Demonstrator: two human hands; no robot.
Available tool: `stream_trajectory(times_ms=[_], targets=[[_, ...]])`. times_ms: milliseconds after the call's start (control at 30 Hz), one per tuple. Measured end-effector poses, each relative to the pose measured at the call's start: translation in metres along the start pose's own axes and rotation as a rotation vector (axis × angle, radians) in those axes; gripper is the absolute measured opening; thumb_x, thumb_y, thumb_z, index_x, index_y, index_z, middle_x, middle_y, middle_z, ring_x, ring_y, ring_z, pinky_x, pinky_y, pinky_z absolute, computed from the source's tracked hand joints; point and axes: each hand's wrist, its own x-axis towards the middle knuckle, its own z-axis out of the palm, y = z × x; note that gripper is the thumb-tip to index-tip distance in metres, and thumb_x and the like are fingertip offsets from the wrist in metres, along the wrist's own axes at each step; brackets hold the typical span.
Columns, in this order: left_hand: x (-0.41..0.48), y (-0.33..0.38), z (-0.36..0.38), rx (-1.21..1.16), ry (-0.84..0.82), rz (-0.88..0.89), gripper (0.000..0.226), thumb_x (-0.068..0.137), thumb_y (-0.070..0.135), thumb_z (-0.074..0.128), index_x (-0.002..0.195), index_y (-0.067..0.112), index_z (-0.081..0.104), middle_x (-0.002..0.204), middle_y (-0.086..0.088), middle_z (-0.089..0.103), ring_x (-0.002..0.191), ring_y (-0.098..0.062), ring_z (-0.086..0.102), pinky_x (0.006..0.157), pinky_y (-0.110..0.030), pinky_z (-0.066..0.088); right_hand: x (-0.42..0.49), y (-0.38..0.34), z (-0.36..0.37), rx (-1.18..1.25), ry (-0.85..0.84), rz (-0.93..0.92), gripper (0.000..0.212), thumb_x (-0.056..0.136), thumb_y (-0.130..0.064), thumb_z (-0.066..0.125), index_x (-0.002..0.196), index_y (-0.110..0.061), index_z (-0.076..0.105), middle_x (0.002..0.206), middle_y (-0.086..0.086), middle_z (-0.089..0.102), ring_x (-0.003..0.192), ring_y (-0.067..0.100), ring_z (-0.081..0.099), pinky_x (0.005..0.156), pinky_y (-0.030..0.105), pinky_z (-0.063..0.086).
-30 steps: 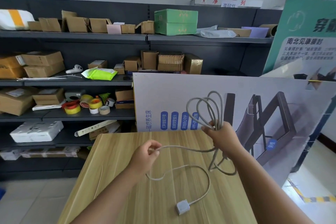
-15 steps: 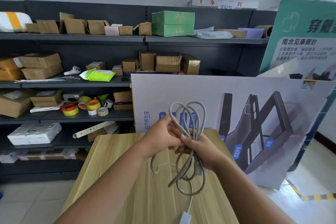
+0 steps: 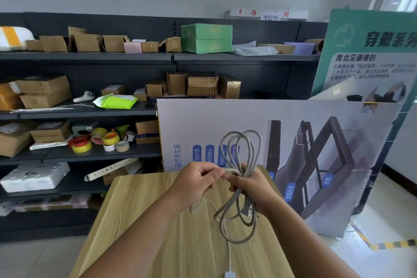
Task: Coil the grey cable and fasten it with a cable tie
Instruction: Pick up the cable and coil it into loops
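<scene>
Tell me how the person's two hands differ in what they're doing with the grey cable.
The right hand is wrapped around the middle of the grey cable bundle, loops sticking out above and below. The left hand only pinches a single strand beside it. The right grips with the whole fist; the left uses fingertips. Both are raised above the wooden table, nearly touching.

Cable (image 3: 240, 160) held over table (image 3: 144, 205); board (image 3: 293, 119) behind, shelves (image 3: 90, 110) left.

Two bare forearms, no sleeves, rings
</scene>
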Motion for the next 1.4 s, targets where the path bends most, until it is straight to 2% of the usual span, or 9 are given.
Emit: stream_trajectory(times_ms=[233, 433, 633, 800, 967, 1100, 1233, 1300, 1400], targets=[[-0.008, -0.013, -0.008, -0.077, -0.173, -0.12, 0.019, 0.095, 0.028, 0.061, 0.09, 0.011, 0.068, 0.062, 0.001, 0.058, 0.059, -0.013, 0.055, 0.065, -0.027, 0.047, 0.001, -0.008, -0.016, 0.229, 0.346, -0.05, 0.011, 0.09, -0.007, 0.067, 0.082, -0.01, 0.06, 0.054, 0.003, 0.056, 0.047, 0.013, 0.057, 0.049, 0.026, 0.051], [-0.026, -0.061, -0.023, 0.056, -0.057, -0.253, 0.017, 0.097, 0.018, 0.058, 0.098, 0.019, 0.075, 0.08, -0.006, 0.071, 0.081, -0.014, 0.069, 0.092, -0.035, 0.053, -0.001, -0.027, -0.049, 0.276, 0.514, -0.11, 0.013, 0.089, -0.008, 0.068, 0.081, -0.01, 0.059, 0.047, -0.002, 0.056, 0.044, 0.011, 0.057, 0.048, 0.025, 0.053], [-0.005, -0.022, 0.003, -0.281, 0.205, -0.173, 0.018, 0.087, 0.026, 0.066, 0.099, 0.016, 0.075, 0.076, -0.007, 0.074, 0.065, -0.02, 0.072, 0.065, -0.034, 0.061, -0.01, -0.018, -0.019, -0.082, 0.209, -0.006, 0.012, 0.084, -0.014, 0.074, 0.08, -0.009, 0.064, 0.053, -0.003, 0.061, 0.049, 0.014, 0.056, 0.053, 0.028, 0.051], [0.008, -0.001, 0.019, -0.191, 0.259, -0.079, 0.01, 0.084, 0.013, 0.075, 0.078, 0.019, 0.08, 0.069, 0.001, 0.078, 0.063, -0.012, 0.073, 0.061, -0.023, 0.058, -0.016, -0.008, 0.027, -0.027, -0.107, -0.001, 0.017, 0.08, 0.002, 0.074, 0.097, 0.0, 0.07, 0.072, 0.002, 0.068, 0.066, 0.013, 0.061, 0.063, 0.027, 0.052], [0.011, -0.009, 0.01, 0.005, 0.263, -0.07, 0.027, 0.064, 0.023, 0.091, 0.073, 0.011, 0.068, 0.059, 0.005, 0.07, 0.055, -0.009, 0.063, 0.057, -0.026, 0.054, -0.014, 0.001, 0.039, -0.085, -0.039, -0.039, 0.008, 0.085, -0.006, 0.07, 0.09, -0.01, 0.074, 0.07, 0.001, 0.07, 0.068, 0.015, 0.067, 0.071, 0.034, 0.055], [0.0, -0.024, 0.006, -0.131, 0.252, -0.025, 0.054, 0.059, 0.061, 0.082, 0.071, 0.016, 0.054, 0.061, 0.001, 0.056, 0.057, -0.012, 0.051, 0.055, -0.029, 0.047, -0.012, 0.001, 0.035, -0.006, -0.071, -0.056, 0.009, 0.087, -0.016, 0.072, 0.09, -0.008, 0.072, 0.073, 0.0, 0.071, 0.074, 0.017, 0.067, 0.073, 0.029, 0.055], [-0.008, -0.064, -0.001, 0.096, 0.159, -0.351, 0.066, 0.08, 0.081, 0.041, 0.074, 0.017, 0.057, 0.06, 0.003, 0.053, 0.052, -0.012, 0.048, 0.054, -0.024, 0.041, -0.003, 0.001, 0.028, 0.282, 0.036, -0.042, 0.022, 0.09, -0.007, 0.065, 0.072, -0.007, 0.054, 0.053, 0.005, 0.049, 0.049, 0.021, 0.058, 0.066, 0.041, 0.055], [-0.016, -0.09, -0.002, 0.378, -0.051, -0.68, 0.06, 0.094, 0.065, 0.029, 0.099, 0.015, 0.061, 0.072, -0.001, 0.061, 0.056, -0.015, 0.054, 0.057, -0.028, 0.044, 0.001, -0.006, 0.022, 0.369, 0.056, -0.07, 0.028, 0.086, -0.011, 0.069, 0.066, -0.011, 0.05, 0.047, 0.003, 0.043, 0.042, 0.019, 0.052, 0.059, 0.037, 0.052], [-0.029, -0.104, 0.006, 0.184, -0.258, -1.011, 0.061, 0.098, 0.057, 0.028, 0.135, 0.011, 0.044, 0.089, -0.014, 0.073, 0.059, -0.017, 0.061, 0.05, -0.023, 0.046, 0.005, -0.02, 0.019, 0.43, 0.016, -0.136, 0.025, 0.082, -0.014, 0.068, 0.065, -0.013, 0.05, 0.044, 0.0, 0.042, 0.039, 0.016, 0.05, 0.053, 0.033, 0.051]])
